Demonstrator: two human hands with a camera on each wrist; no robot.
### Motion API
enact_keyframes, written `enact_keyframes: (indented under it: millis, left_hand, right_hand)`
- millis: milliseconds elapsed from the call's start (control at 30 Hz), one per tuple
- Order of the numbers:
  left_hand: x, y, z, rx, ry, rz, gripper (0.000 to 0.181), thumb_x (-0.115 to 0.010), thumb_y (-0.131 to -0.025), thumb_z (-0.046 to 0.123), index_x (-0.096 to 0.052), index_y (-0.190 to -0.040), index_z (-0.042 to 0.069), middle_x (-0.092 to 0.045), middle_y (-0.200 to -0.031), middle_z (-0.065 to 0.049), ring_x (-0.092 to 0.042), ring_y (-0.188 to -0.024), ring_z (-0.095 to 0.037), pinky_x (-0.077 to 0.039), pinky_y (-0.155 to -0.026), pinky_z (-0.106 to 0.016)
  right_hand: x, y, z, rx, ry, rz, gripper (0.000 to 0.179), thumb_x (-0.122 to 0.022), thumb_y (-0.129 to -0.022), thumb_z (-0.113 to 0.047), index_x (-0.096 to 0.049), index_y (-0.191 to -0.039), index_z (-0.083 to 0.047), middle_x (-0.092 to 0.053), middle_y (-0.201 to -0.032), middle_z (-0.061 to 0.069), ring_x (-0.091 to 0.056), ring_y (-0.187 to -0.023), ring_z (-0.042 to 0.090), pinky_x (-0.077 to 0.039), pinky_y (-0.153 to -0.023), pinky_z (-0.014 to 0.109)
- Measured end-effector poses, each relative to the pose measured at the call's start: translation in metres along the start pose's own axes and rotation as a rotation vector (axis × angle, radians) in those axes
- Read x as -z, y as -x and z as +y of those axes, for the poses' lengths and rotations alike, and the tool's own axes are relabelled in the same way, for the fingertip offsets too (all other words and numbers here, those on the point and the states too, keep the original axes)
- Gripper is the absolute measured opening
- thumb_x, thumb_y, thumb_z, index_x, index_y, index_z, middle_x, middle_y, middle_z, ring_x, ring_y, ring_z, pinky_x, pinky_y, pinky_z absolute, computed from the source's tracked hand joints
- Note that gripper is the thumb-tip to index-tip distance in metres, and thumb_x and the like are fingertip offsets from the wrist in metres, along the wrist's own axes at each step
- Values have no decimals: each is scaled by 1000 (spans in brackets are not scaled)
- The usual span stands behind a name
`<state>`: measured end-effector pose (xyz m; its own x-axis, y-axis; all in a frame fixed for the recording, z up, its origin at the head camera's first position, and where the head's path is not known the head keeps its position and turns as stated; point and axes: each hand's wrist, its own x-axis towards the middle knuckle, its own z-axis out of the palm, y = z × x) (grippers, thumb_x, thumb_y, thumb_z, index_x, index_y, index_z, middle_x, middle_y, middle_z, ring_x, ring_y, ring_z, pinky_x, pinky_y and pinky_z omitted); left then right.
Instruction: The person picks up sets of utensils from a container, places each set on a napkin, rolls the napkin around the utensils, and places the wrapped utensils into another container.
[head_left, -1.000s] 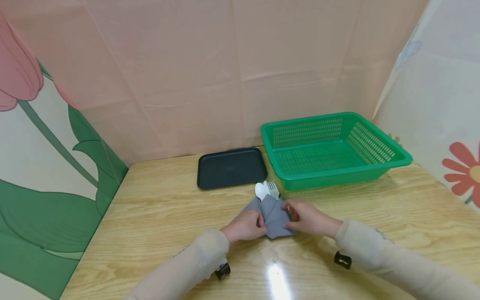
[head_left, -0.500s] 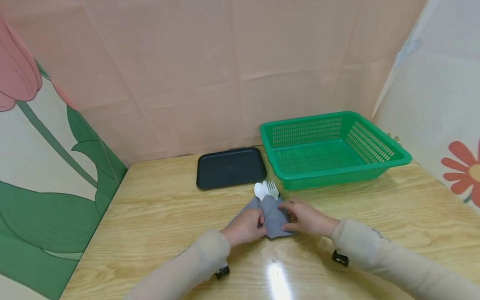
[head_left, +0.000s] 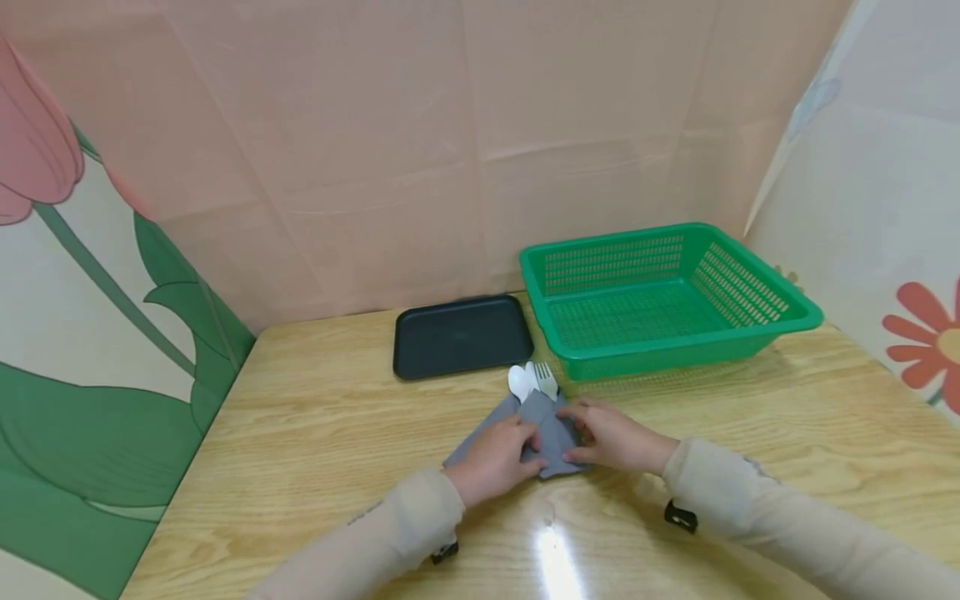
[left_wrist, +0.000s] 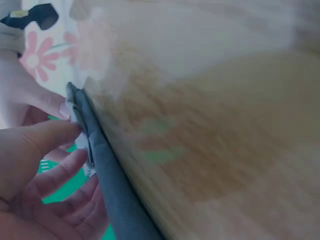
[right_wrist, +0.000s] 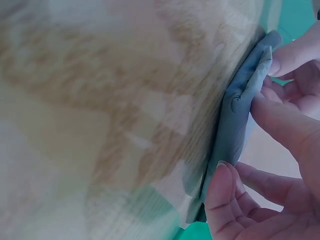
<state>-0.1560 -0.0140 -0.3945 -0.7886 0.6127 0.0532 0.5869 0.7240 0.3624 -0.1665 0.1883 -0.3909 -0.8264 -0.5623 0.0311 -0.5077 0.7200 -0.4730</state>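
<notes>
A grey cloth napkin [head_left: 550, 423] lies on the table, folded over white cutlery. Out of its far end stick a spoon [head_left: 519, 382], a fork [head_left: 546, 381] and a partly covered white piece between them. My left hand [head_left: 497, 460] rests over the napkin's left part, thumb and fingers apart, tips touching the folded cloth. On the opposite side, my right hand [head_left: 618, 437] presses the right edge with spread thumb and fingers. The left wrist view shows loosely curved fingers beside the rolled napkin edge [left_wrist: 112, 175]. The cutlery handles are hidden inside the cloth.
Behind the napkin sits a black tray [head_left: 463, 337] near the back edge of the wooden table [head_left: 315, 433]. A large green basket [head_left: 675, 340] stands to its right, close beyond the right hand. Printed cloth hangs behind and at both sides.
My left hand has loosened from a tight curl on the napkin, its thumb and fingers now apart and slightly farther right. The right hand has barely moved.
</notes>
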Motion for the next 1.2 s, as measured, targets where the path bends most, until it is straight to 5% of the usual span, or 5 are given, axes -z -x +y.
enact_keyframes:
  millis: [767,1200]
  left_hand:
    - [0,-1,2,35,-68,-42,19,-69,-75,22,-56,-81,11,-50,-78,4,-46,-67,-7,-37,-58,-16]
    - [-1,-1,4,22,-142,-76,21,-68,-80,25,-58,-90,9,-52,-84,2,-47,-67,-7,-38,-58,-18]
  right_hand:
    - [7,2,-1,12,-6,-28,49,-76,-76,-20,-58,-114,6,-58,-85,4,-49,-70,7,-41,-60,18]
    - [8,-1,-8,82,45,13,35,-76,-75,-19,-63,-102,1,-56,-81,4,-49,-69,8,-40,-61,19]
